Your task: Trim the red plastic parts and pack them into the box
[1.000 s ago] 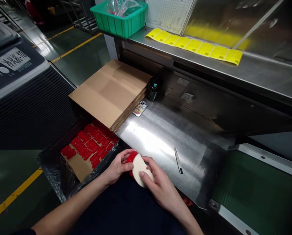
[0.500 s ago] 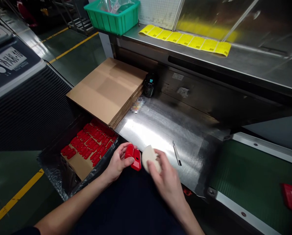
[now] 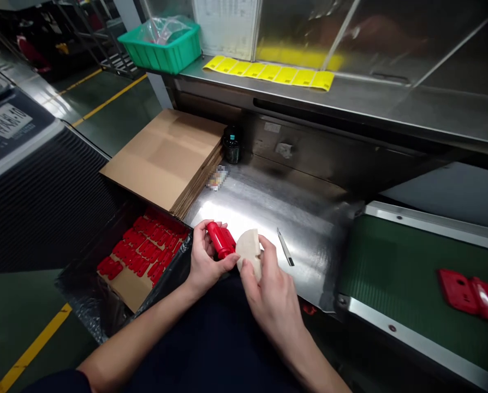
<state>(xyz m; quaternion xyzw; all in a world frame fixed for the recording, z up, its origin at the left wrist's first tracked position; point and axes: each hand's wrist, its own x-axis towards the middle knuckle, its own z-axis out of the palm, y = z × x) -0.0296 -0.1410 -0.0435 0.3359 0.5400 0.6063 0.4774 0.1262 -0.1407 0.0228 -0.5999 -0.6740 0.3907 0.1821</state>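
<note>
My left hand (image 3: 206, 257) is closed around a red plastic part (image 3: 220, 240), whose rounded, glossy side shows. In my right hand (image 3: 271, 278) is a flat, off-white half-round pad (image 3: 248, 248), gripped between thumb and fingers; its material looks like felt or cloth, but I cannot tell which. The pad's left edge meets the lower right end of the red part, by my left thumb. Both hands are in front of my body, at the near edge of a metal worktable (image 3: 244, 191). A slim knife (image 3: 285, 247) lies on that table, right of the pad.
Lower left, a black-lined box (image 3: 80, 305) holds rows of red parts (image 3: 146, 245) on cardboard. Stacked cardboard sheets (image 3: 162, 158) lie beside a dark bottle (image 3: 231, 146). On the right, a green conveyor (image 3: 387, 273) carries red parts (image 3: 469, 295). A green bin (image 3: 162, 49) and yellow labels (image 3: 268, 72) top the shelf.
The red part has been turned in my left hand, so its rounded side now shows. The pad now meets its end. My view has shifted right, and more red parts show on the conveyor.
</note>
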